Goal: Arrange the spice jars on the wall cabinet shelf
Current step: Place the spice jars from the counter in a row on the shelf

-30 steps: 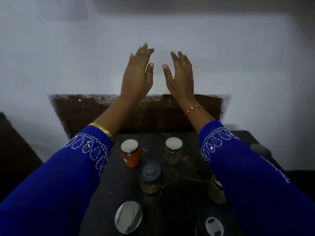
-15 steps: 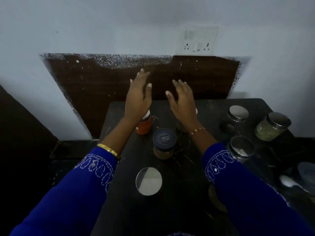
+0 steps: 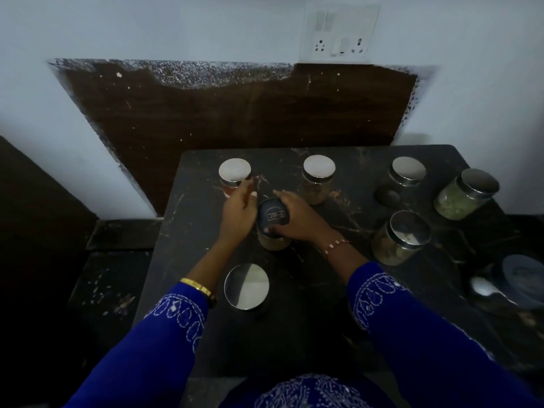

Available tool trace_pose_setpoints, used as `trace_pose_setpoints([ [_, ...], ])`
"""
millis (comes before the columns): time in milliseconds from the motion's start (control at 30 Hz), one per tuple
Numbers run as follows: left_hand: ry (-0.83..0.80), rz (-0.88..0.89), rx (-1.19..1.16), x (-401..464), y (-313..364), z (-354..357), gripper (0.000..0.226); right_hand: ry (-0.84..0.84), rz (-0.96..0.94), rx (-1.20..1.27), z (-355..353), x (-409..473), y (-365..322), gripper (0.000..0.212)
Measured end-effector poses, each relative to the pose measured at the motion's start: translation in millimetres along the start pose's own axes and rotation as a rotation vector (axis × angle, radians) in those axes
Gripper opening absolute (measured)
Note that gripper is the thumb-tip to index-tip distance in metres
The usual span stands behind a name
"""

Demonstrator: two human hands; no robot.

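Dark veined stone table [image 3: 338, 319], faintly glossy. On it, clear glass jars [image 3: 396, 245] with shiny metal lids [image 3: 246, 286]; behind it, a rough, paint-flecked brown wood panel [image 3: 235, 113].

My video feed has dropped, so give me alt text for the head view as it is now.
The right hand grips a dark-lidded jar mid-table, the left hand open beside it. Six more lidded jars stand on the dark table: an orange-filled jar at the back left, others behind, right and in front. A wall socket is above.
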State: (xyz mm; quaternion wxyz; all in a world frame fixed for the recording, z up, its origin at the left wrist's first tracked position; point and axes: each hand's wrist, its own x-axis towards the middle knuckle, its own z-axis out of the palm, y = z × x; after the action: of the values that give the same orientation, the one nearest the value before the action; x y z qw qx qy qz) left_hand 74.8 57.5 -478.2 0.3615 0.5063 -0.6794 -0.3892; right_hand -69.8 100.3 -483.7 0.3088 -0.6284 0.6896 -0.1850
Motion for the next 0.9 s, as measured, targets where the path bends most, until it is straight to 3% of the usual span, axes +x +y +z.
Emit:
trace_pose_setpoints([
  [167,-0.108,-0.251,-0.033,-7,-9,7,0.037,0.024,-0.037,-0.093,13,-1,3,0.098],
  [433,-0.144,-0.331,-0.241,-18,0,7,0.035,0.239,-0.03,0.102,11,-4,10,0.088],
  [633,-0.253,-0.213,-0.363,-2,13,-4,0.028,0.28,-0.042,0.513,-28,-11,0,0.088],
  [767,-0.31,-0.281,-0.466,16,29,-7,0.028,0.234,-0.03,0.818,-54,-18,-14,0.077],
  [900,-0.506,-0.354,-0.656,22,32,-12,0.04,0.182,-0.094,1.212,-68,-21,-24,0.054],
])
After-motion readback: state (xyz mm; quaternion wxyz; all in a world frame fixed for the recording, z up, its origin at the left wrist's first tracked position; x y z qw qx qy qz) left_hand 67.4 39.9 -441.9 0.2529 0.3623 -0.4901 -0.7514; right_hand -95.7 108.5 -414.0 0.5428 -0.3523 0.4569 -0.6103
